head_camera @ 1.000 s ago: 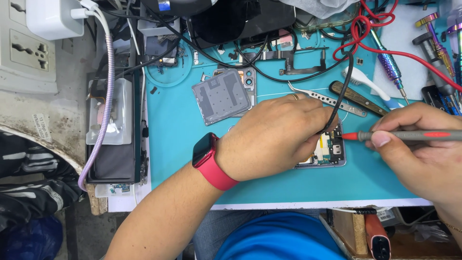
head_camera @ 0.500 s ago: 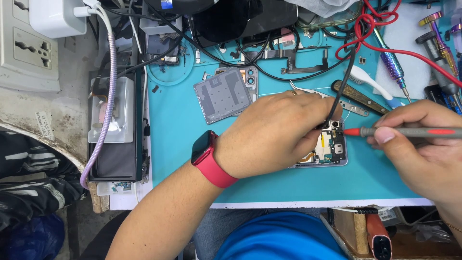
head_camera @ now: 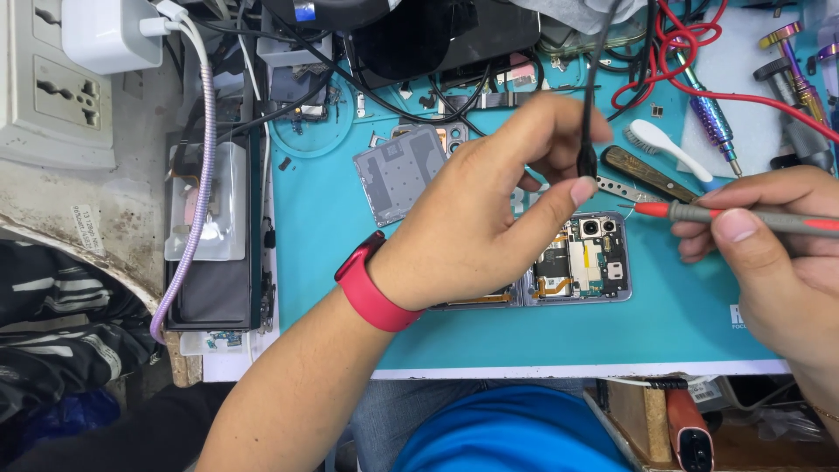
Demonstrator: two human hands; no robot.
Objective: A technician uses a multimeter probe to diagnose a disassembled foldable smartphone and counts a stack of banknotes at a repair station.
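An opened phone [head_camera: 584, 259] with its circuit board and camera modules bare lies on the teal work mat [head_camera: 332, 297]. My left hand [head_camera: 489, 210], with a red watch on the wrist, is raised above the phone and pinches a black probe [head_camera: 587, 162] on a black lead between thumb and fingers. My right hand [head_camera: 773, 253] at the right holds a grey and red probe [head_camera: 699, 212] like a pen, its red tip pointing left just above the phone's camera end. The left hand hides the phone's left half.
A detached grey back cover [head_camera: 400, 171] lies on the mat behind the hand. A white brush [head_camera: 666, 149], a wooden-handled tool [head_camera: 654, 173], screwdrivers [head_camera: 712, 114] and red and black leads crowd the back right. A wall socket [head_camera: 57, 87], a white charger [head_camera: 109, 33] and a braided cable [head_camera: 203, 175] stand left.
My left hand has lifted off the phone and drawn the black probe up and back, uncovering the board. The right hand and its red probe have stayed nearly in place.
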